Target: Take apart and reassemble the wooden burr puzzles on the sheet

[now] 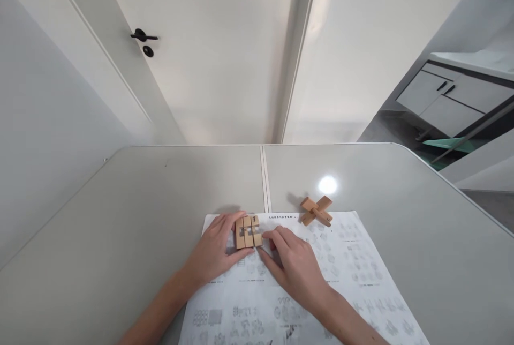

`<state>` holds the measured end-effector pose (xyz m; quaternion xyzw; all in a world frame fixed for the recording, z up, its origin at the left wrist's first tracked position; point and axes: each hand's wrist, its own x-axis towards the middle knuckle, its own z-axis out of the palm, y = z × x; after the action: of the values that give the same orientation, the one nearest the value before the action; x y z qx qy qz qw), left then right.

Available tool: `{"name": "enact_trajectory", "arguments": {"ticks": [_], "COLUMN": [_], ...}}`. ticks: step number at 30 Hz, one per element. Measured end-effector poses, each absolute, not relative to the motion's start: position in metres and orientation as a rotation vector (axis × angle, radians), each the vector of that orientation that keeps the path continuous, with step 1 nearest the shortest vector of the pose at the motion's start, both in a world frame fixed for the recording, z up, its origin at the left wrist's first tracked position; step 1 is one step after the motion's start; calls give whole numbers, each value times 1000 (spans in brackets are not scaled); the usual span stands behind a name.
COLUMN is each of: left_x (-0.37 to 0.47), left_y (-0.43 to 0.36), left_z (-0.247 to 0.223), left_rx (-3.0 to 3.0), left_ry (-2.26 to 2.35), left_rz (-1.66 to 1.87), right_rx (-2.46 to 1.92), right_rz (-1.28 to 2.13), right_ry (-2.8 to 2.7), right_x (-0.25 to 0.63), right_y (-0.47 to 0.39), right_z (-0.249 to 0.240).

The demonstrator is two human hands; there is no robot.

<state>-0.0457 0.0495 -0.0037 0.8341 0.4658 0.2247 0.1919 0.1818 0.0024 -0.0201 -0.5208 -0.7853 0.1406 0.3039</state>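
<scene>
The left hand clasps a row of notched wooden blocks between thumb and fingers; a black "3" marks its far right corner. At the near right corner, the right hand's forefinger touches; whether it pinches, I cannot tell. Beneath both lies a printed sheet, its small heading illegible. Beyond the right hand sits a crossed wooden piece.
</scene>
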Motion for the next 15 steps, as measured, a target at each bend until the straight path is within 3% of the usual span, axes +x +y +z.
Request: {"name": "enact_trajectory", "arguments": {"ticks": [15], "left_x": [-40], "left_y": [52], "left_z": [-6], "left_rx": [2394], "left_ry": [1336], "left_rz": [662], "right_rx": [-1286], "right_rz": [600], "right_ry": [-2011], "right_x": [186], "right_y": [4], "right_z": [-19]}}
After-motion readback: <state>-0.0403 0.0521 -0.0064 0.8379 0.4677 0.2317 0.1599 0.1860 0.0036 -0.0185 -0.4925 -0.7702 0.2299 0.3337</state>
